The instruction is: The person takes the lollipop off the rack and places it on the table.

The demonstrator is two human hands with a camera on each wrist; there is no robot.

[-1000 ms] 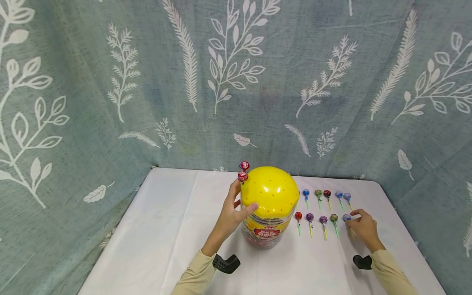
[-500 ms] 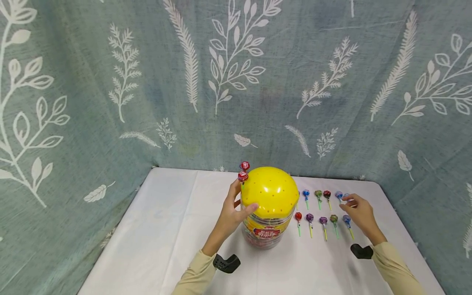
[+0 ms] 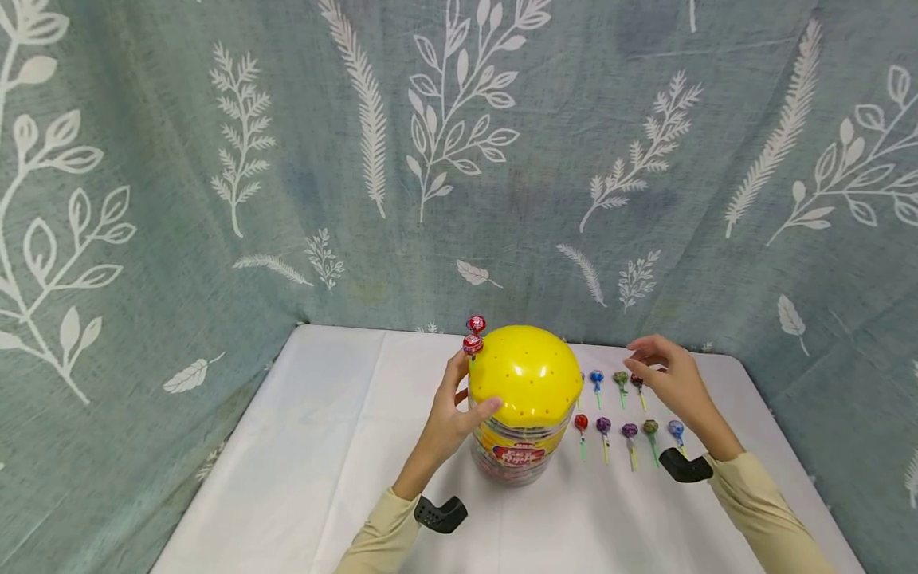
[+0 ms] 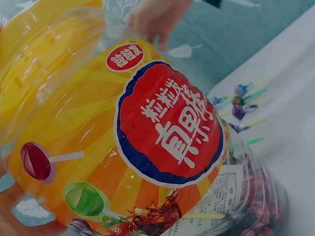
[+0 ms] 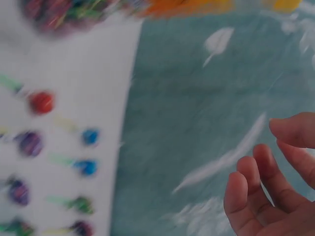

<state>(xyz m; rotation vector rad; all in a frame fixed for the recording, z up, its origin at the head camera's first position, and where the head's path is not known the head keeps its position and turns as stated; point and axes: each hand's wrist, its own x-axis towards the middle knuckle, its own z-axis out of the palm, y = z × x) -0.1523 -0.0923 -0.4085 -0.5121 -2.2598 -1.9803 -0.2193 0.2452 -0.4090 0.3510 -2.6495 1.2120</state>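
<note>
My left hand grips the side of a clear plastic jar, its thumb on the domed yellow lid. Two red-wrapped lollipops stand upright at the lid's left edge, by my fingers. The left wrist view shows the jar's fruit-printed label close up. My right hand hovers over the back row of lollipops, right of the jar. In the right wrist view its fingers are loosely bent, with nothing between them and the thumb. The hand and forearm hide the right end of that row.
Several lollipops lie in two rows on the white table; the front row includes a red one and a blue one. In the back row a green one shows. A patterned grey-green curtain hangs behind the table.
My right hand has risen from the front blue lollipop, past the back row's right end, then up and leftward. My left hand and the jar have stayed in place.
</note>
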